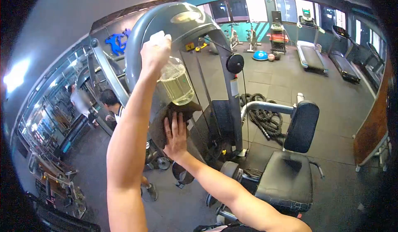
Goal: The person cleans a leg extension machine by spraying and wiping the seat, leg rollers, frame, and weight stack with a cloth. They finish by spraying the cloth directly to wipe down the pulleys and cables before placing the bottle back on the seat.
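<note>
The left hand (155, 53) is closed around a clear plastic spray bottle of yellowish liquid (176, 82), held up against the grey curved metal shroud of the weight machine (141, 37). The right hand (176, 136) presses a dark brown cloth (182, 109) flat-palmed on the shroud's lower part. Wiping looks underway; the black padded seat (286, 176) is untouched.

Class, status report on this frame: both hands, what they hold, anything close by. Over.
Left hand gripping spray bottle, raised. Right hand pressing dark cloth on grey machine. Seat close right.
</note>
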Action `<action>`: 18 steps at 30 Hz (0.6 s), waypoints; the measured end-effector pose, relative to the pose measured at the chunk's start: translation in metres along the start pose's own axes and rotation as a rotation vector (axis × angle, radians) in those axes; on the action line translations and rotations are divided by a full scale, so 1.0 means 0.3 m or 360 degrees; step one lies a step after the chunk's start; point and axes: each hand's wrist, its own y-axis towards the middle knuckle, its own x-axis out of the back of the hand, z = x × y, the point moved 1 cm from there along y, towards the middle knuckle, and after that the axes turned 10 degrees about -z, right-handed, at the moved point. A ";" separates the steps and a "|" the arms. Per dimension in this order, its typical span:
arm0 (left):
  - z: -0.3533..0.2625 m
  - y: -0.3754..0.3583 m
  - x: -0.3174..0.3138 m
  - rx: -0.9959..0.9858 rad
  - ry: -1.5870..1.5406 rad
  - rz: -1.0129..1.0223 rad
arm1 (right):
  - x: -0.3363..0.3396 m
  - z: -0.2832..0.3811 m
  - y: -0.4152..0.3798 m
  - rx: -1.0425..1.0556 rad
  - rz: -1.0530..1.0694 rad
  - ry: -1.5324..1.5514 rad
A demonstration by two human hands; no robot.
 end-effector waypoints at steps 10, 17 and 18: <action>-0.072 -0.047 -0.051 -0.0350 0.0692 0.0150 | -0.025 -0.006 -0.026 0.0026 0.0133 0.0057; -0.221 -0.626 0.456 0.0118 -0.0297 0.0152 | 0.032 0.010 0.238 0.0430 0.0501 0.0314; -0.204 -0.703 0.518 0.0118 -0.0307 0.0297 | 0.031 0.003 0.346 0.0467 0.0435 0.0499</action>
